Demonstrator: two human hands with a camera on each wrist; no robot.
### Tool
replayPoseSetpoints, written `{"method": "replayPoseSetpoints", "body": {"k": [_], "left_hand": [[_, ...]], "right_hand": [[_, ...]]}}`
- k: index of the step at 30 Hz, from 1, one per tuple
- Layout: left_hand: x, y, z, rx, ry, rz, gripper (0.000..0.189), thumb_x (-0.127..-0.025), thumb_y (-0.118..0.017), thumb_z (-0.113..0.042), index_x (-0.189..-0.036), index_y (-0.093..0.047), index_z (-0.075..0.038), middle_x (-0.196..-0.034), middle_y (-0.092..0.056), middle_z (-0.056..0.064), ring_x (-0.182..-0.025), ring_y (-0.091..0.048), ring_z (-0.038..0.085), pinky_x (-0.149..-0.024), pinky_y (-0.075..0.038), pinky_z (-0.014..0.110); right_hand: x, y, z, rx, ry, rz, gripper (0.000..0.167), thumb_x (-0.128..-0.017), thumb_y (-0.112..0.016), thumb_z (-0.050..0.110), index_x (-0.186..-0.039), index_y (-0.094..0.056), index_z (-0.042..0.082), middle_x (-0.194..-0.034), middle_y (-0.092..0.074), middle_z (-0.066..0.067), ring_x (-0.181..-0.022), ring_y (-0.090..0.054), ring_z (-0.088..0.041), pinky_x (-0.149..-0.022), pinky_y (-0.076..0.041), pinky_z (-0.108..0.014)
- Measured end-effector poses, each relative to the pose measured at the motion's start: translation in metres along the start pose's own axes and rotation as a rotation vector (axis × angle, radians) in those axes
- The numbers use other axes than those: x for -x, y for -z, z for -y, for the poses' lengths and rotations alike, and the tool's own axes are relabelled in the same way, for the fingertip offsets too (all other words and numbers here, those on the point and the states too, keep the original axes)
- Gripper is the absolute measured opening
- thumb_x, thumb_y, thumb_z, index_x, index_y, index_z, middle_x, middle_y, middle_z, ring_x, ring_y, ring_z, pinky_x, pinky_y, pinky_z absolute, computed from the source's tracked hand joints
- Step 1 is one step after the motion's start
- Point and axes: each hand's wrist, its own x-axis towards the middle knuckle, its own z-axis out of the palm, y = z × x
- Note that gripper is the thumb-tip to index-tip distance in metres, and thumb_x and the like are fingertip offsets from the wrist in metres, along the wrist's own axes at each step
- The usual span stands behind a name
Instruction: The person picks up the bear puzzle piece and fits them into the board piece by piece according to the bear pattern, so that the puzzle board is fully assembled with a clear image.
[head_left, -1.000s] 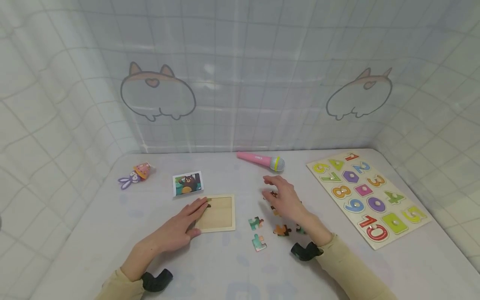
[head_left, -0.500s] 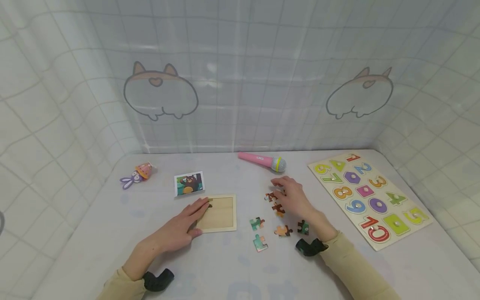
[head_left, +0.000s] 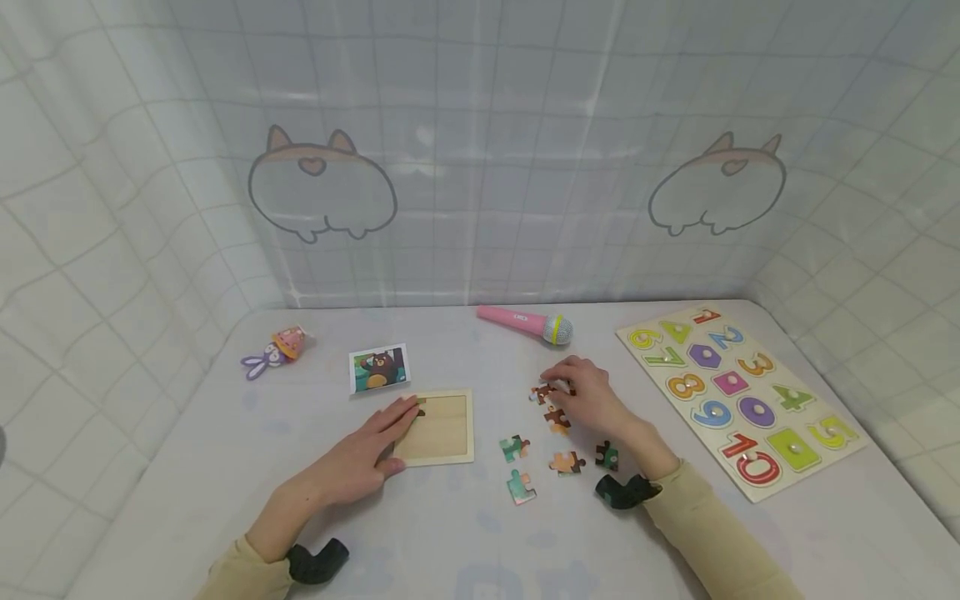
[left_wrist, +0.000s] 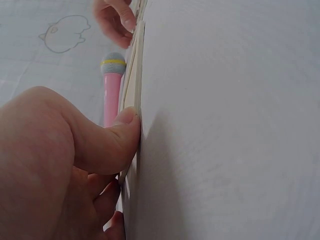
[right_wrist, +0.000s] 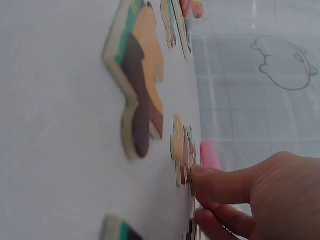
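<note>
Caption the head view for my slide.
A left hand on a shallow pale wooden tray, the right hand at loose, multicoloured jigsaw pieces.

left hand (left_wrist: 65,155): thumb on wooden frame (left_wrist: 135,75) edge | pink microphone (left_wrist: 112,90) beyond | right hand (left_wrist: 115,20) at top, hold unclear

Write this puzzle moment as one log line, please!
left hand: touching wooden tray; right hand: at brown puzzle pieces; right grip: unclear; other pieces: loose beside tray; bear card: beyond tray

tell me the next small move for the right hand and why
Probably pinch and lift the brown puzzle piece at the right hand: it lies within easy reach there, and the wooden tray, held by the left hand, shows mostly bare wood.
</note>
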Motion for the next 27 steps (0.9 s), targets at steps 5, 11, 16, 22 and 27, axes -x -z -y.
{"method": "replayPoseSetpoints", "body": {"k": [5, 11, 16, 22, 27], "left_hand": [[0.0002, 0.0001, -0.001, 0.011, 0.002, -0.001, 0.072, -0.097, -0.059, -0.016, -0.16, -0.023, -0.012, -0.169, -0.013, 0.002, -0.154, -0.014, 0.034, -0.123, -0.017, 0.056], [-0.0004, 0.0001, -0.0008, -0.001, 0.003, -0.004, 0.072, -0.098, -0.06, -0.018, -0.16, -0.023, -0.012, -0.169, -0.013, 0.002, -0.154, -0.014, 0.033, -0.123, -0.017, 0.055], [0.0, 0.0011, -0.0015, -0.001, 0.004, -0.004, 0.072, -0.098, -0.06, -0.018, -0.16, -0.023, -0.012, -0.169, -0.013, 0.002, -0.154, -0.014, 0.034, -0.123, -0.018, 0.056], [-0.0003, 0.0011, -0.0021, 0.001, 0.009, 0.006, 0.073, -0.098, -0.06, -0.019, -0.16, -0.023, -0.013, -0.169, -0.014, 0.003, -0.154, -0.015, 0.034, -0.122, -0.019, 0.057], [-0.0008, 0.0007, -0.0016, 0.0, 0.012, 0.004, 0.073, -0.097, -0.06, -0.019, -0.16, -0.023, -0.013, -0.169, -0.014, 0.002, -0.154, -0.015, 0.034, -0.122, -0.019, 0.057]], "right_hand": [[0.001, 0.0012, -0.0017, -0.013, 0.01, 0.026, 0.022, -0.09, -0.072, 0.009, -0.113, -0.074, 0.011, -0.112, -0.063, -0.004, -0.109, -0.051, -0.025, -0.095, -0.03, -0.052], [0.0016, 0.003, -0.0008, -0.02, 0.014, 0.037, 0.021, -0.091, -0.072, 0.011, -0.112, -0.073, 0.011, -0.114, -0.062, -0.005, -0.111, -0.051, -0.026, -0.095, -0.03, -0.053], [0.001, 0.0039, -0.0008, -0.021, 0.003, 0.041, 0.021, -0.091, -0.074, 0.013, -0.111, -0.073, 0.011, -0.114, -0.062, -0.005, -0.111, -0.051, -0.026, -0.094, -0.031, -0.051], [0.0007, 0.0035, -0.0027, -0.015, 0.003, 0.04, 0.021, -0.091, -0.074, 0.015, -0.111, -0.072, 0.01, -0.114, -0.061, -0.005, -0.111, -0.051, -0.027, -0.092, -0.033, -0.049], [0.0005, 0.0022, -0.0052, -0.001, 0.018, 0.027, 0.021, -0.091, -0.074, 0.016, -0.111, -0.071, 0.01, -0.113, -0.061, -0.005, -0.11, -0.051, -0.027, -0.091, -0.033, -0.049]]}}
